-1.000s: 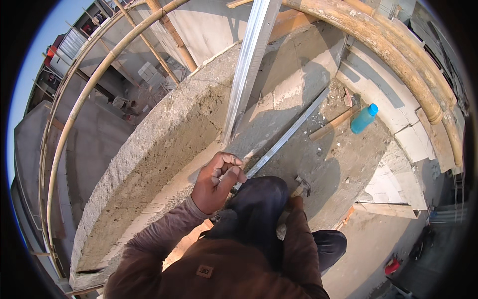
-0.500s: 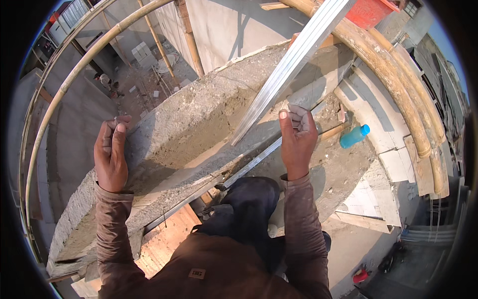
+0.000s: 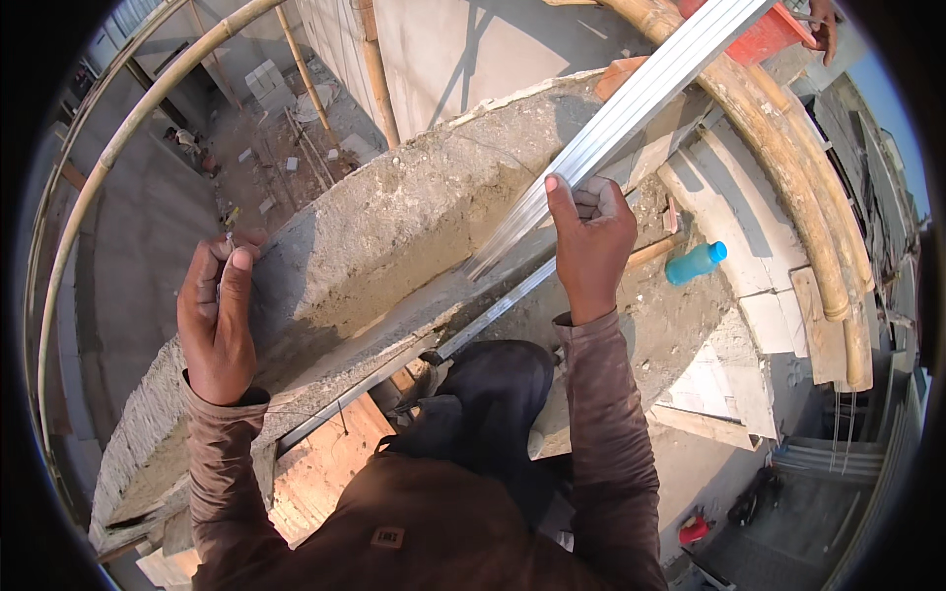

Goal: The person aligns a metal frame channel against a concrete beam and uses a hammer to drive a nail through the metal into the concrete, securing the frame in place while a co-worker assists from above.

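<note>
My left hand (image 3: 219,320) is raised at the left beside the rough concrete wall (image 3: 394,197), thumb and fingers pinched together. A tiny pale tip shows above the pinch, too small to name. My right hand (image 3: 593,246) is closed too, thumb against curled fingers; whatever it may hold is hidden. Its thumb tip overlaps a long silver metal straightedge (image 3: 611,118) in view, and I cannot tell whether they touch. The straightedge slants from the upper right down to the recessed strip along the wall. Another thin metal bar (image 3: 493,320) runs beside my knee.
A blue bottle (image 3: 695,263) lies on the dusty ledge at right. Thick bamboo poles (image 3: 778,138) curve beyond it. Another person's hand (image 3: 824,30) is by a red tub (image 3: 767,39). A drop to a rubble-strewn floor (image 3: 266,167) opens at left; plywood (image 3: 330,463) lies below.
My right hand has moved up towards the straightedge, still closed. My left hand has shifted slightly down and left. The straightedge appears farther right, and another person's hand has come into view by the tub.
</note>
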`<act>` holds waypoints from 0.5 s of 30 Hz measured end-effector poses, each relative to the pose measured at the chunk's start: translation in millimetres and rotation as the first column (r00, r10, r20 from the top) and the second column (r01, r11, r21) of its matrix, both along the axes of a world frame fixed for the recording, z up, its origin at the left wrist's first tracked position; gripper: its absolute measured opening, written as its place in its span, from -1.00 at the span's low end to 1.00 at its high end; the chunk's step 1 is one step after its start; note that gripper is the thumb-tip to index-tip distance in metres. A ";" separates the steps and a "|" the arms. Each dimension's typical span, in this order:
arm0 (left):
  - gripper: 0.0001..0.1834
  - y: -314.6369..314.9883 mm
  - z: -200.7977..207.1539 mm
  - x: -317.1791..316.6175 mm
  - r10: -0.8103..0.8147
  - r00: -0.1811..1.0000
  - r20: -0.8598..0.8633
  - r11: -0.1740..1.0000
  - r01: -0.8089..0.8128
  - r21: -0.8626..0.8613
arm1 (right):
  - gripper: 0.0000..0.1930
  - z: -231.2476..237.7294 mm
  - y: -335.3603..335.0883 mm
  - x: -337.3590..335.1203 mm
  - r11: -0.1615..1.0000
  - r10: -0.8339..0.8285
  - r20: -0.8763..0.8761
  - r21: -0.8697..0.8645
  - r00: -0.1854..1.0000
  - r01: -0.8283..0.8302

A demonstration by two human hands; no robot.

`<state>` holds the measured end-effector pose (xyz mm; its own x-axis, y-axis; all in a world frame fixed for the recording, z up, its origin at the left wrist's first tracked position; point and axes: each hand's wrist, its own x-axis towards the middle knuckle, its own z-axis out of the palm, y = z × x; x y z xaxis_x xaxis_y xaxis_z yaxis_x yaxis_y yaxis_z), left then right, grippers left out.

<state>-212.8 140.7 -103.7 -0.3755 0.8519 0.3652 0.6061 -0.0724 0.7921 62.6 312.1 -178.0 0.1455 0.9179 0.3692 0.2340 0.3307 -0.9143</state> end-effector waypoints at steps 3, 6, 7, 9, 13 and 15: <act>-0.72 -3.1 -5.4 -5.8 0.001 1.000 0.004 1.000 -0.001 -0.003 | -0.66 -6.9 0.7 19.2 0.990 0.127 0.020 -0.068 0.992 -0.126; -0.72 -2.7 -11.7 -10.7 0.002 0.999 -0.037 1.000 -0.002 0.005 | -0.67 -44.1 -6.1 59.9 0.975 0.194 -0.092 -0.092 0.977 -0.203; -0.72 -1.0 -11.8 -12.1 -0.012 0.998 -0.055 1.000 0.013 0.019 | -0.65 -63.5 -11.5 77.7 0.979 0.136 -0.097 -0.136 0.986 -0.149; -0.72 5.5 -11.1 -14.0 -0.049 0.997 -0.064 0.998 0.051 0.029 | -0.66 -117.6 -21.7 105.4 0.937 -0.077 -0.068 -0.346 0.995 0.049; -0.72 4.2 -13.0 -3.1 0.073 0.997 0.026 0.997 -0.072 -0.035 | -0.68 -230.5 -59.4 126.1 0.647 0.125 0.170 -0.761 0.977 0.050; -0.75 9.3 -21.4 -6.9 -0.007 0.983 0.182 0.995 -0.011 0.097 | -0.71 -257.3 -67.4 118.4 0.606 0.387 0.153 -0.786 0.909 -0.126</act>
<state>-219.8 150.0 -125.0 -0.4448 0.8149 0.3717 0.4529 -0.1534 0.8783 181.0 244.8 -435.4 -0.1299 0.8689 -0.4776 0.5337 -0.3447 -0.7722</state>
